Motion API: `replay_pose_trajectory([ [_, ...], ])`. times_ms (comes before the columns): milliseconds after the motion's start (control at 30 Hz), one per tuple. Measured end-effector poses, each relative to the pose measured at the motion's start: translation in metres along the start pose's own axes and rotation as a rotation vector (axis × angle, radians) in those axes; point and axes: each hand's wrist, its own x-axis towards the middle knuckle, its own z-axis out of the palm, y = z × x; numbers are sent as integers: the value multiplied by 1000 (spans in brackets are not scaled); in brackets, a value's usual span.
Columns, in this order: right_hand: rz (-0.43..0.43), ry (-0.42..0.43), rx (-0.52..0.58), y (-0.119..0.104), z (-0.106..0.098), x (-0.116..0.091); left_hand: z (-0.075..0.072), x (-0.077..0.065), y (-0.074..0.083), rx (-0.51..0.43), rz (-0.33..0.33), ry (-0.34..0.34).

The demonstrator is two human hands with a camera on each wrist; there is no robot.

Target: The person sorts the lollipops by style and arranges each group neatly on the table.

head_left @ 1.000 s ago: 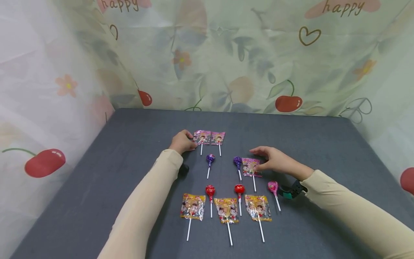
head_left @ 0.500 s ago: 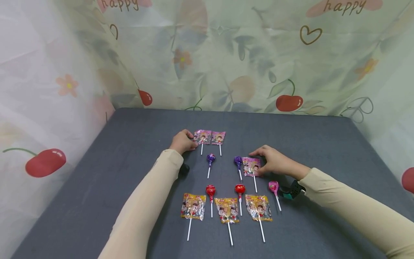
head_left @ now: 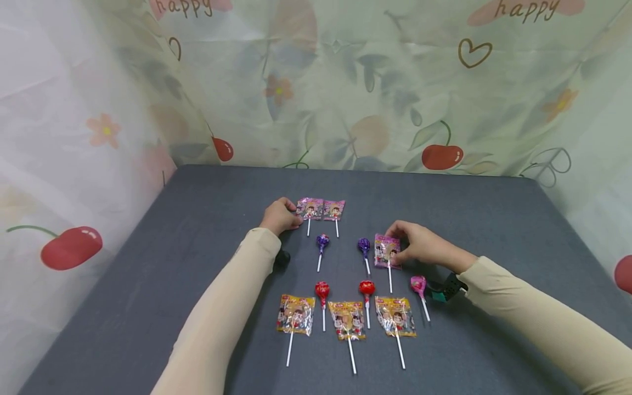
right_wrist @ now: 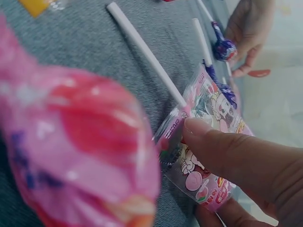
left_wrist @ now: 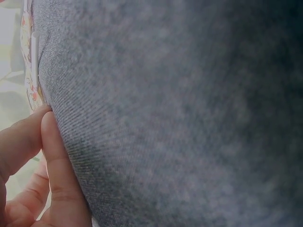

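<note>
My left hand [head_left: 280, 215] is at the back of the table, thumb and fingertip pinching the left edge of a flat lollipop in a pink packet [head_left: 311, 209]. Against its right side lies another pink-packet lollipop [head_left: 334, 210]. My right hand [head_left: 419, 244] grips a third pink-packet lollipop [head_left: 387, 249], thumb across the printed wrapper [right_wrist: 193, 177] and fingers behind it. The packet is tilted, its white stick pointing toward me. Just left of it lies a purple round lollipop [head_left: 364, 246]. A pink round lollipop [head_left: 418, 283] lies below my right wrist and looms large in the right wrist view.
Another purple lollipop [head_left: 322, 241] lies between my hands. Nearer me are two red round lollipops [head_left: 322, 289] and three flat ones in yellow packets [head_left: 348, 320]. The dark grey table [head_left: 148, 285] ends at a patterned curtain [head_left: 336, 109] behind.
My right hand's fingers have closed on the pink packet, tilting its top edge up and shifting it slightly right, away from the purple lollipop. My left hand has stayed in place.
</note>
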Motion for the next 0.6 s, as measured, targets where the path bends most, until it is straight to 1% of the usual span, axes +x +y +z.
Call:
replay_pose_trajectory([
  [233, -5, 11, 38, -1, -3, -2, 0, 1, 0, -15, 0, 1],
  [500, -9, 41, 112, -4, -6, -7, -1, -3, 1, -17, 8, 4],
  [600, -14, 55, 124, -4, -7, -9, -1, -3, 1, -19, 12, 3],
])
